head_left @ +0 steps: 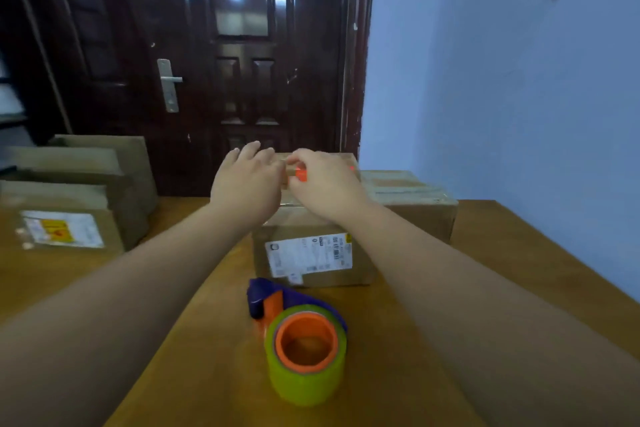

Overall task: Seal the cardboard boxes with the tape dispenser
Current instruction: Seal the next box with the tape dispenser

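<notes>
Beneath both hands sits the cardboard box (311,255), its labelled side facing the person. The left hand (246,180) lies on the lid with fingers spread and fairly straight, holding nothing. The right hand (327,185), just beside it, curls thumb and fingers in a pinch on a small orange object (301,174), too blurred to name.

The tape dispenser (299,333) is in neither hand. It rests on the table (485,270) nearer the person than the hands, between the forearms.

From where I stand, the risk is that the flaps lift once the left hand comes off, or that a forearm drawn back knocks the dispenser.

Beyond the right hand lies a second box (415,208), close against the first. Well left of the left hand stands a stack of boxes (69,184). Neither blocks the reach back.
</notes>
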